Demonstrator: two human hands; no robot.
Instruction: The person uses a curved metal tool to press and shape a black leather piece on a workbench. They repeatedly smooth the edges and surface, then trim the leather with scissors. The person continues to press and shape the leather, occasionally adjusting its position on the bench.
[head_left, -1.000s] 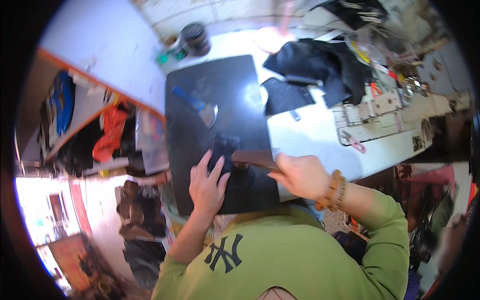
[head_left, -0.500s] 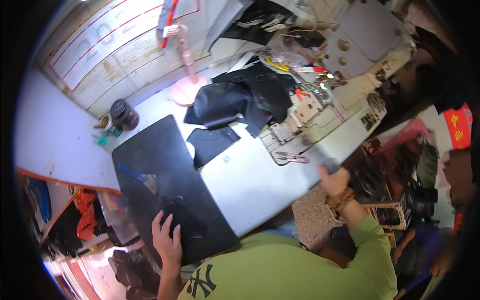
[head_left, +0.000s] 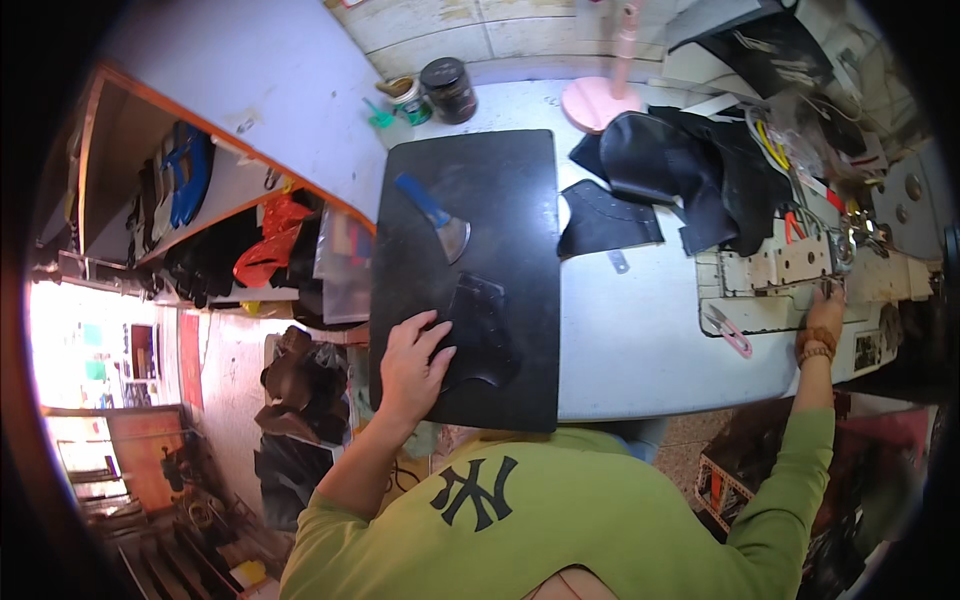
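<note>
My left hand lies on a large black board, fingers spread, their tips at the edge of a flat black leather piece. Above that piece rests a broad-bladed knife with a blue handle. My right hand is stretched out to the sewing machine bed at the far right. Its fingers are close together at the metal parts; what they hold, if anything, is too small to make out. Pink-handled thread snips lie on the bed's near edge, left of my right hand.
Black leather is heaped behind the white table, with a cut black piece before it. A pink stand, a dark jar and a small pot stand along the back. Shelves are at left.
My view has swung left. My right hand, which held a blurred dark tool beside the table's edge, has reached forward to the machine bed. My left hand stays by the leather piece.
</note>
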